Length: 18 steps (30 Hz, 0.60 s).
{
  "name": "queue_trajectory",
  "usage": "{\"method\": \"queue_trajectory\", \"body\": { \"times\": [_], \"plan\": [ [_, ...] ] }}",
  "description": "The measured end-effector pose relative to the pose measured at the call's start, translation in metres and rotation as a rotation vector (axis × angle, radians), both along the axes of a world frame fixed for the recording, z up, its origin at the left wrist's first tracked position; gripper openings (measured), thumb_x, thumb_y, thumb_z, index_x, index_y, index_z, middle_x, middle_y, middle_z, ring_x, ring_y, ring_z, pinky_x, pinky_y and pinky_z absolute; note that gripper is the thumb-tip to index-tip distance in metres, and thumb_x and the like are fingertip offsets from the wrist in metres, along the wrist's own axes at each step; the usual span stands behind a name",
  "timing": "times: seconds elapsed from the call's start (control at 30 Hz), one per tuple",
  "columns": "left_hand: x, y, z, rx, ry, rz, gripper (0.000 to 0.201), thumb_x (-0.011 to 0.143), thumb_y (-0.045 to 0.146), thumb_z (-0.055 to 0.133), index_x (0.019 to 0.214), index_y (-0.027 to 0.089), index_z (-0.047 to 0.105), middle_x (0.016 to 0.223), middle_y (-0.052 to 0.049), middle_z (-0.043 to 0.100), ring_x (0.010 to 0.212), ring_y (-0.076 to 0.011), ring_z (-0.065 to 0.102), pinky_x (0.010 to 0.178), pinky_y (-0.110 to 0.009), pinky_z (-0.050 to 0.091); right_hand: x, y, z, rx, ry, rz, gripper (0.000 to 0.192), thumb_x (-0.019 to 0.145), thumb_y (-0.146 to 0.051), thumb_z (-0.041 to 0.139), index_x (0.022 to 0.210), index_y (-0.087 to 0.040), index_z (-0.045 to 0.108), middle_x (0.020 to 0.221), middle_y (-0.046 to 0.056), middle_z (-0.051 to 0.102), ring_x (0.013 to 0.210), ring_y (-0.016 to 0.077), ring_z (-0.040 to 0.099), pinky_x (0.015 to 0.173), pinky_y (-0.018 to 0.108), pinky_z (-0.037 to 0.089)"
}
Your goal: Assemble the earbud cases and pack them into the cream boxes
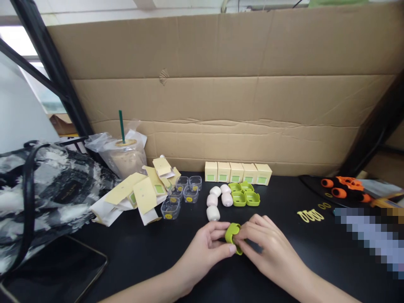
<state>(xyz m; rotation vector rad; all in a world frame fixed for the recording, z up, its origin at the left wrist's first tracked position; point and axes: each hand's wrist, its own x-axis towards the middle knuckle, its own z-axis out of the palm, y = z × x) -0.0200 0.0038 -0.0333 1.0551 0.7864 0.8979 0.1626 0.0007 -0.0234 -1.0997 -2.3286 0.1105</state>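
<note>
My left hand (205,248) and my right hand (271,246) meet at the middle front of the black table (142,256). Both pinch one small lime-green case (232,236), held on edge between the fingertips. Just beyond it lie several white oval pieces (216,200) and several more green cases (243,194). A row of small cream boxes with green labels (238,172) stands behind them against the cardboard wall.
Clear little plastic tubs (181,195) and loose cream cartons (142,191) lie left of centre. An iced drink in a plastic bag (126,158) and a patterned bag (47,189) stand at left, a dark tablet (53,273) in front. Yellow rings (311,215) and orange-handled scissors (344,187) are at right.
</note>
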Motion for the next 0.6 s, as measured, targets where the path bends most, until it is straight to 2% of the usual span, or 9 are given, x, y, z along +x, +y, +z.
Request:
{"method": "queue_trajectory", "body": {
  "times": [0.13, 0.33, 0.47, 0.6],
  "plan": [
    [-0.002, -0.001, 0.003, -0.04, 0.013, -0.024, 0.051, 0.062, 0.029, 0.082, 0.108, 0.016, 0.065, 0.107, -0.009, 0.07, 0.098, -0.0223, 0.066, 0.088, -0.035, 0.051, 0.001, 0.001, -0.004, -0.019, 0.034, -0.018, 0.019, 0.089, -0.014, 0.053, 0.073, -0.021, 0.059, 0.071, 0.0, 0.066, 0.069, 0.0184, 0.055, 0.065, 0.033, 0.041],
    [-0.005, -0.003, 0.011, -0.056, 0.053, -0.024, 0.04, 0.069, 0.027, 0.078, 0.107, 0.02, 0.069, 0.094, -0.002, 0.07, 0.091, -0.0173, 0.067, 0.082, -0.029, 0.054, 0.0, -0.001, -0.002, -0.116, 0.158, -0.054, 0.018, 0.085, -0.013, 0.056, 0.07, -0.022, 0.059, 0.069, 0.0, 0.065, 0.07, 0.0187, 0.057, 0.067, 0.033, 0.043],
    [-0.003, 0.0, 0.009, 0.017, 0.038, 0.04, 0.039, 0.063, 0.035, 0.082, 0.094, 0.014, 0.069, 0.079, 0.0, 0.067, 0.075, -0.0149, 0.067, 0.069, -0.026, 0.055, -0.001, -0.004, 0.007, -0.191, 0.247, -0.007, 0.017, 0.086, -0.015, 0.056, 0.072, -0.022, 0.062, 0.07, 0.0, 0.064, 0.072, 0.0188, 0.057, 0.066, 0.033, 0.046],
    [0.0, 0.0, 0.008, 0.115, 0.015, 0.043, 0.041, 0.063, 0.04, 0.08, 0.085, 0.014, 0.058, 0.07, 0.0, 0.066, 0.062, -0.0103, 0.062, 0.059, -0.022, 0.05, 0.0, -0.009, 0.021, -0.299, 0.324, 0.077, 0.015, 0.087, -0.018, 0.057, 0.077, -0.024, 0.067, 0.072, 0.001, 0.064, 0.073, 0.0176, 0.058, 0.068, 0.031, 0.048]
  ]
}}
